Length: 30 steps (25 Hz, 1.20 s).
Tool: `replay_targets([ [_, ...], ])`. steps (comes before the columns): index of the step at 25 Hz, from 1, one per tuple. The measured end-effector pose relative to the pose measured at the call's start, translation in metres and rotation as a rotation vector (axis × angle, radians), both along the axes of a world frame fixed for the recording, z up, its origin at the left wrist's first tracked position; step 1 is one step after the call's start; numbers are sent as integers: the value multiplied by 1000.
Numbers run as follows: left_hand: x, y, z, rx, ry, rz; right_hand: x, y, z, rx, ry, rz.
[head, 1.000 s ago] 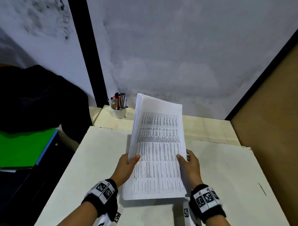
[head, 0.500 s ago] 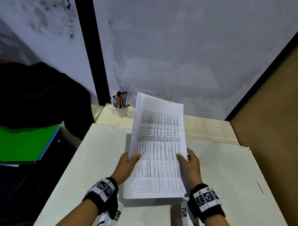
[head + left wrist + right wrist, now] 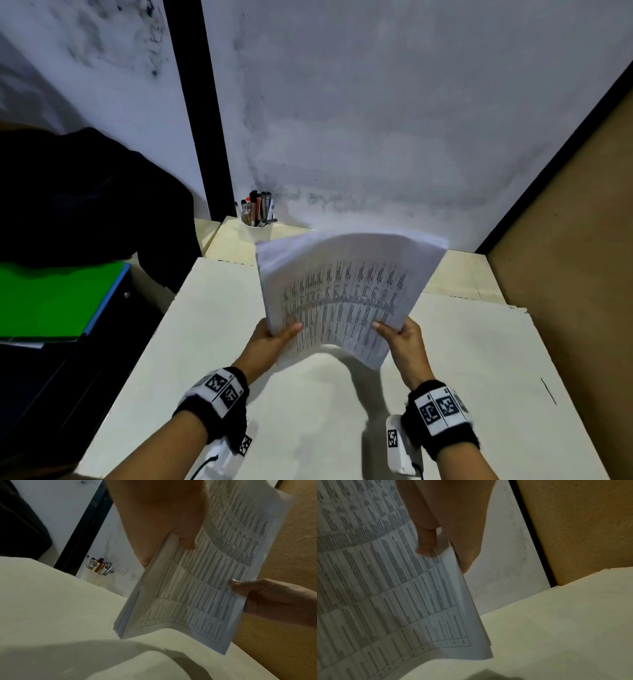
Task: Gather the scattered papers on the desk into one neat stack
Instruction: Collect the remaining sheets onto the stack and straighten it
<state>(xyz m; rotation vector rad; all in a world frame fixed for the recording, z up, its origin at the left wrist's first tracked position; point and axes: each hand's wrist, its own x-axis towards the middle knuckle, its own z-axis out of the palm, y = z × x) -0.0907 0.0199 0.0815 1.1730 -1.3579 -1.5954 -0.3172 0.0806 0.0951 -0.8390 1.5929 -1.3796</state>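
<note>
Nearest the bottom of the head view you've got two forearms with black wristbands carrying square printed markers, coming up from the lower edge over the cream surface (image 3: 191,342). Just above them, around the middle of the frame, the left hand (image 3: 270,342) and right hand (image 3: 404,339) both hold the stack of papers (image 3: 342,291) up off the surface. It isn't lying flat at all: the near edge arches upward in the middle and throws a curved shadow on the surface underneath. The left hand pinches the stack's left edge, thumb on the printed top sheet and the other fingers (image 3: 145,555) behind it, which the left wrist view shows pretty clearly. The right hand does the same on the right edge, thumb pressed on the front, fingers (image 3: 465,555) tucked behind the sheets. The top page is a dense printed table, too blurry to read. Edges look mostly lined up, though at the lower corners the sheets fan slightly. Further back, just above centre left, a white cup of pens and markers (image 3: 257,219) stands where the surface meets the pale wall. Off to the left of the frame there's a green folder (image 3: 51,298) with something dark and black piled behind it.
</note>
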Motion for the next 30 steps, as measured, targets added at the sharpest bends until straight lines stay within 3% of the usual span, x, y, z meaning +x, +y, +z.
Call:
replay_targets([
  [12, -3, -4, -2, -16, -41, -33, 9, 1, -11, 36, -8, -32],
  [19, -1, -17, -12, -43, -308, -176, 0, -2, -28, 172, 106, 25],
  [24, -14, -37, -21, 2, -377, -212, -20, -18, -53, 338, 69, 17],
  [30, -22, -55, -67, 184, -525, -227, -31, -27, -108, 637, 138, 4],
])
